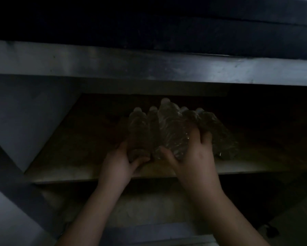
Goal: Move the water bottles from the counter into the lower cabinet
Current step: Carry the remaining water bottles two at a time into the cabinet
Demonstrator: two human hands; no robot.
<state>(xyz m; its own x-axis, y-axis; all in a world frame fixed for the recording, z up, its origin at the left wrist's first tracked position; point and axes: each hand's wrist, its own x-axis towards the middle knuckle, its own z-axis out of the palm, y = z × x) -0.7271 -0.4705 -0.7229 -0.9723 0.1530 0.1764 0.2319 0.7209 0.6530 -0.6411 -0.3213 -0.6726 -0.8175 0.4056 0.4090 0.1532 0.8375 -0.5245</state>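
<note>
Inside a dim lower cabinet (42,125), a person's two hands settle a cluster of clear plastic water bottles (168,128) onto the wooden shelf (81,167). The bottles stand close together near the shelf's front edge, their pale caps just catching the little light; five caps can be made out, though the gloom may hide more. The left hand (120,160) has its grip curled round the base of the leftmost bottle (138,132), thumb to the front. The right hand (193,157) has its grip clamped on the larger middle bottle (172,126), fingers spread over its crinkled side, with a further bottle (218,137) just beside it to the right, leaning outward.

The step in hand appears to be seating the bottles upright and snug. Done well, it would mean lowering each base flat onto the shelf before letting go, since thin plastic buckles under a hard squeeze and a bottle let go at a tilt could knock over its neighbours. Sliding the group a little deeper would likely keep the bases clear of the front lip and leave room for any later bottles. The leaning right-hand bottle looks the likeliest to topple, so steadying it before withdrawing would be prudent. The counter edge (149,68) runs overhead, and the poor light argues for working by touch.
</note>
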